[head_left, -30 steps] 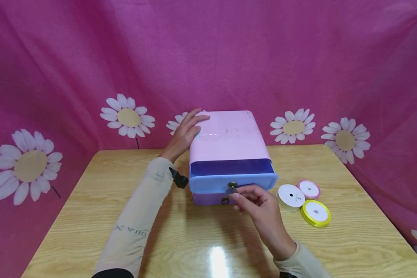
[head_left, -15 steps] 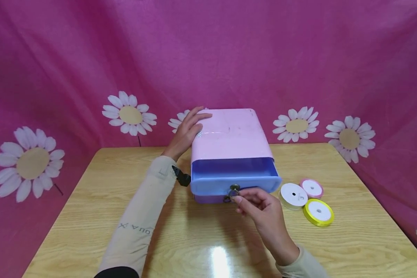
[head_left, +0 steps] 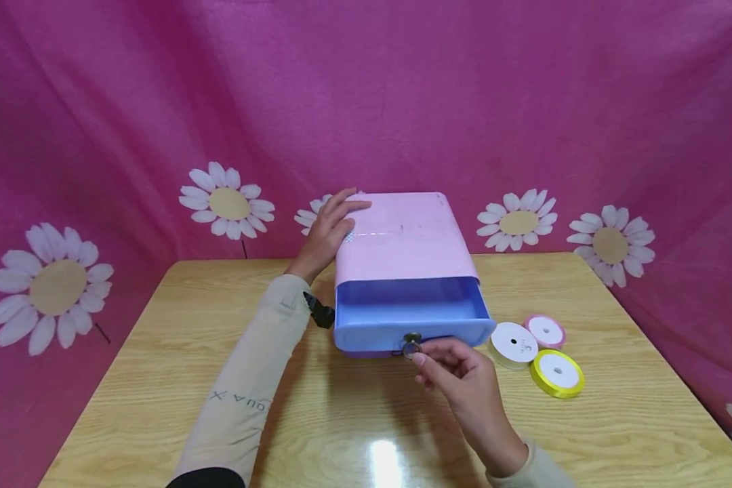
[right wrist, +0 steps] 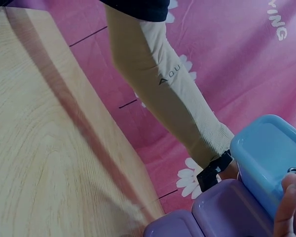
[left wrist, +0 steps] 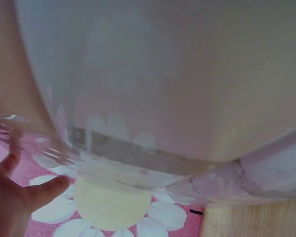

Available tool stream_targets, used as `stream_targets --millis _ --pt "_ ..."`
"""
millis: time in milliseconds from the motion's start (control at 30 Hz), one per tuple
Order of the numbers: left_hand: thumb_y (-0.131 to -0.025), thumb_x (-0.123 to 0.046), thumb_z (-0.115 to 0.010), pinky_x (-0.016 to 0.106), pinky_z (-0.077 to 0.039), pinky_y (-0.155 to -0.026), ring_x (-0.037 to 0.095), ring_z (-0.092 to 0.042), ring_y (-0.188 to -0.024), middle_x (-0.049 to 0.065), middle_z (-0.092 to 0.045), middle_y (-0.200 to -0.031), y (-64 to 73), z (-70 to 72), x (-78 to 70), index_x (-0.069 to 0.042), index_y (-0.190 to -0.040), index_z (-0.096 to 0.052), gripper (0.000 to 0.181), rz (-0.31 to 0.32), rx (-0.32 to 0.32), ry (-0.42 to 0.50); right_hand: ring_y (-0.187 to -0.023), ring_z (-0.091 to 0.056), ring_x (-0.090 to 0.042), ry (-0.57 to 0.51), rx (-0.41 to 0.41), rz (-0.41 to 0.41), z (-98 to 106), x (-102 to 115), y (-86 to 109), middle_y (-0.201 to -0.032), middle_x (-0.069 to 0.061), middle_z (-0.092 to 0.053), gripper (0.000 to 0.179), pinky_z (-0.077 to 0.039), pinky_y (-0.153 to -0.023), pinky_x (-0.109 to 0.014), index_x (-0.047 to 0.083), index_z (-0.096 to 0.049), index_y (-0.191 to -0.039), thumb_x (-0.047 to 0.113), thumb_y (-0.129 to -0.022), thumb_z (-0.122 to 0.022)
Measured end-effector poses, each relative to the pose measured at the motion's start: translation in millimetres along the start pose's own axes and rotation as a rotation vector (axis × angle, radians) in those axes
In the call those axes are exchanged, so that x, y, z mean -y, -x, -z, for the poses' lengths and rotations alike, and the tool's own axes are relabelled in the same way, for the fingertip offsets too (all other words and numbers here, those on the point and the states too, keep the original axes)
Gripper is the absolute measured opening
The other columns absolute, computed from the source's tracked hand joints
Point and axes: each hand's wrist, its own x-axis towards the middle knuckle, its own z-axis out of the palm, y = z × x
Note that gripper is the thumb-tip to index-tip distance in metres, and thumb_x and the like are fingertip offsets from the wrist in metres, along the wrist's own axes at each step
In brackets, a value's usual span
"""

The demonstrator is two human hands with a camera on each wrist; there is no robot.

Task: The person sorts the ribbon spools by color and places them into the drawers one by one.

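A small drawer cabinet with a pink shell [head_left: 409, 247] stands on the table. Its top blue drawer [head_left: 366, 337] is pulled partway out, and the bare inside of the drawer shows. My right hand [head_left: 466, 390] pinches the metal ring pull [head_left: 411, 350] on that drawer's front between thumb and finger. On the shell's top left edge, toward the back, rests my left hand [head_left: 326, 237] with fingers spread. The left wrist view has the cabinet's glossy side close up, with left fingers [left wrist: 49, 190] beside it. Purple drawers [right wrist: 232, 212] sit beneath the blue one.
Right of the cabinet lie three ribbon spools on the wooden table [head_left: 219, 339]: a white one [head_left: 512, 344], a pink-edged one [head_left: 545, 330] and a yellow one [head_left: 558, 374]. A pink curtain [head_left: 366, 102] with daisies hangs behind and at both sides.
The blue drawer has slid farther out toward me, drawn by the right hand on its ring, and more of its inside shows. The left hand keeps its place on the shell.
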Motion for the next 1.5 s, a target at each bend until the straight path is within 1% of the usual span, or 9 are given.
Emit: stream_targets --millis 133,267,367,500,633,933,1233,1367,1500 --pt "-0.088 -0.019 -0.043 0.045 -0.009 -0.108 0.013 -0.012 -0.134 0.001 -0.031 -0.142 -0.2 2.3 -2.0 -0.021 -0.117 -0.060 0.034 -0.056 -0.021 -0.071 -0.060 -0.062 -0.018 0.010 0.023 -0.001 1 -1 1.9 -0.081 -0.014 -0.067 0.022 -0.052 -0.055 -0.031 -0.005 -0.061 -0.093 0.009 -0.078 -0.069" --pt "-0.087 -0.010 -0.043 0.042 -0.018 -0.106 0.019 -0.021 -0.132 0.009 -0.037 -0.138 3.0 6.4 -22.2 -0.009 -0.117 -0.060 0.034 -0.093 -0.011 -0.068 -0.060 -0.062 -0.017 0.008 0.020 0.001 1 -2 3.9 -0.080 -0.011 -0.067 0.022 -0.051 -0.054 -0.029 -0.006 -0.061 -0.092 0.008 -0.077 -0.068" --pt "-0.085 -0.005 -0.042 0.039 -0.024 -0.104 0.025 -0.030 -0.127 0.015 -0.043 -0.132 5.5 9.0 -35.9 -0.001 -0.115 -0.059 0.035 -0.107 -0.007 -0.041 -0.060 -0.062 -0.017 0.005 0.026 0.007 2 -2 5.3 -0.079 -0.008 -0.067 0.021 -0.051 -0.054 -0.031 -0.005 -0.061 -0.092 0.008 -0.078 -0.068" --pt "-0.085 -0.004 -0.043 0.037 -0.024 -0.104 0.026 -0.031 -0.126 0.016 -0.044 -0.131 5.6 9.3 -39.8 0.000 -0.114 -0.059 0.034 -0.084 -0.006 -0.023 -0.061 -0.062 -0.016 0.006 0.056 0.011 5 -1 7.3 -0.080 -0.007 -0.067 0.021 -0.051 -0.054 -0.032 -0.004 -0.060 -0.094 0.009 -0.079 -0.067" --pt "-0.086 -0.003 -0.043 0.038 -0.022 -0.105 0.024 -0.029 -0.127 0.013 -0.042 -0.133 5.1 8.1 -37.2 -0.002 -0.115 -0.059 0.033 -0.036 -0.008 0.006 -0.061 -0.062 -0.016 -0.008 0.061 0.010 5 -2 9.3 -0.080 -0.009 -0.067 0.021 -0.051 -0.053 -0.030 -0.005 -0.060 -0.095 0.008 -0.080 -0.066" --pt "-0.087 -0.002 -0.042 0.042 -0.019 -0.106 0.027 -0.028 -0.127 0.016 -0.040 -0.133 3.8 5.1 -30.1 0.000 -0.114 -0.058 0.032 -0.050 -0.022 0.065 -0.060 -0.063 -0.017 -0.013 0.040 -0.003 6 -5 14.4 -0.079 -0.007 -0.067 0.021 -0.051 -0.054 -0.032 -0.005 -0.059 -0.095 0.007 -0.079 -0.066" --pt "-0.089 -0.016 -0.044 0.039 -0.018 -0.106 0.005 -0.026 -0.127 -0.005 -0.040 -0.135 -2.9 -0.1 4.1 -0.020 -0.116 -0.060 0.032 -0.023 -0.022 0.031 -0.060 -0.063 -0.017 -0.026 0.040 -0.002 9 -7 17.9 -0.082 -0.008 -0.067 0.023 -0.051 -0.053 -0.029 -0.008 -0.057 -0.095 0.007 -0.080 -0.066" --pt "-0.088 -0.018 -0.044 0.040 -0.018 -0.106 0.004 -0.026 -0.127 -0.006 -0.040 -0.135 -2.4 -0.4 5.7 -0.021 -0.116 -0.060 0.032 -0.024 -0.027 0.026 -0.061 -0.062 -0.016 -0.020 0.042 -0.004 8 -7 19.8 -0.080 -0.008 -0.067 0.023 -0.051 -0.054 -0.031 -0.008 -0.057 -0.095 0.007 -0.080 -0.066" --pt "-0.089 -0.014 -0.044 0.042 -0.017 -0.106 0.010 -0.026 -0.128 -0.001 -0.040 -0.136 -1.3 0.7 -1.4 -0.017 -0.117 -0.060 0.032 -0.020 -0.021 0.028 -0.062 -0.062 -0.016 -0.021 0.041 -0.020 9 -6 22.5 -0.079 -0.008 -0.067 0.021 -0.052 -0.055 -0.032 -0.006 -0.058 -0.095 0.007 -0.080 -0.066"
